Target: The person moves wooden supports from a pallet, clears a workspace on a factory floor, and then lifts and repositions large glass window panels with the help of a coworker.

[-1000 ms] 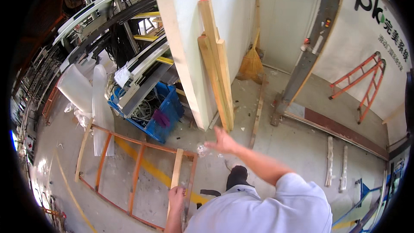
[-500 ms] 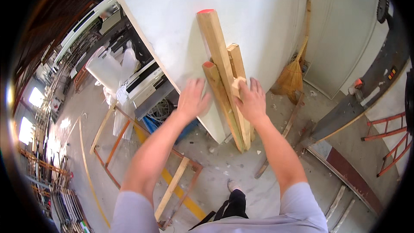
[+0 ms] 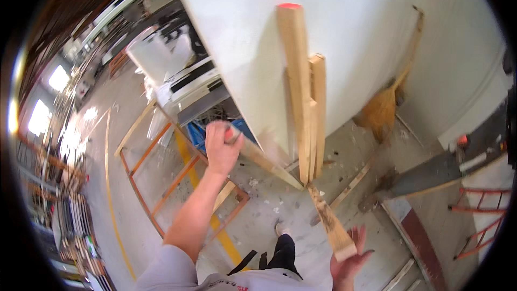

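My left hand [image 3: 219, 146] is closed around the red-tipped end of a wooden plank [image 3: 269, 164] that slants down to the floor at the foot of the white wall [image 3: 355, 32]. My right hand [image 3: 350, 256], fingers spread, carries the near end of a second, rougher plank [image 3: 328, 223] on its palm. That plank's far end meets the floor near the same spot. Two more planks [image 3: 301, 97] stand upright against the wall, the taller one with a red top.
A straw broom [image 3: 383, 106] leans on the wall to the right. An orange-and-wood frame [image 3: 177, 175] lies on the concrete floor at left, beside a blue crate [image 3: 200, 133]. A yellow floor line [image 3: 218, 229], my shoe [image 3: 281, 230] and an orange ladder [image 3: 476, 221] are also visible.
Both hands were pressed on the leaning planks half a second ago. Now each has drawn one plank away from the wall, the left to the left, the right low toward me.
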A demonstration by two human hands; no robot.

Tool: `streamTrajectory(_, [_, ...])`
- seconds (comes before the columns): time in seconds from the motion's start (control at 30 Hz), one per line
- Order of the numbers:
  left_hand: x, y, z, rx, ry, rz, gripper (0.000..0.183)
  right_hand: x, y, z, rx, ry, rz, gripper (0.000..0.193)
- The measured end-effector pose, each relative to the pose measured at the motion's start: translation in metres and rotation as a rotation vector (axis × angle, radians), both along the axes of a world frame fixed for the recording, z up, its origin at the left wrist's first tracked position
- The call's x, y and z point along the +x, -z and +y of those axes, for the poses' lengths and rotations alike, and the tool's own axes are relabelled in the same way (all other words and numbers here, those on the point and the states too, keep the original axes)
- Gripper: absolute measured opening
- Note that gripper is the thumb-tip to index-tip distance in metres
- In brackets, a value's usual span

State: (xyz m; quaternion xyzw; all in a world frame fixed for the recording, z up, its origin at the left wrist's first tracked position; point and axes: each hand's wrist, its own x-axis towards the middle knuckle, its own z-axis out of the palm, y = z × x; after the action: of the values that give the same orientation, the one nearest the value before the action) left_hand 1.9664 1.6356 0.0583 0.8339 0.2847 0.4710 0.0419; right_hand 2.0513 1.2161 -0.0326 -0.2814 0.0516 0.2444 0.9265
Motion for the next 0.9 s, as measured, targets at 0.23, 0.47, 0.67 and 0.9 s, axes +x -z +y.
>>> streamTrajectory(0.23, [-0.153, 0.035, -0.056, -0.673, -0.424, -0.418, 0.024, -0.050, -0.032, -0.050, -0.420, -0.549, 0.542, 0.060])
streamTrajectory(0.47, [-0.352, 0.138, -0.148, -1.091, -0.384, -0.443, 0.022, -0.124, -0.012, -0.013, -0.615, -1.024, 0.476, 0.046])
streamTrajectory(0.67, [-0.484, 0.098, -0.300, -0.862, -0.079, -0.539, 0.039, -0.290, -0.107, 0.041, -0.941, -1.472, -0.764, 0.041])
streamTrajectory(0.9, [-0.733, -0.095, -0.467, -0.692, -0.573, -0.557, 0.051, -0.530, -0.113, 0.079, -0.724, -1.559, 0.082, 0.015])
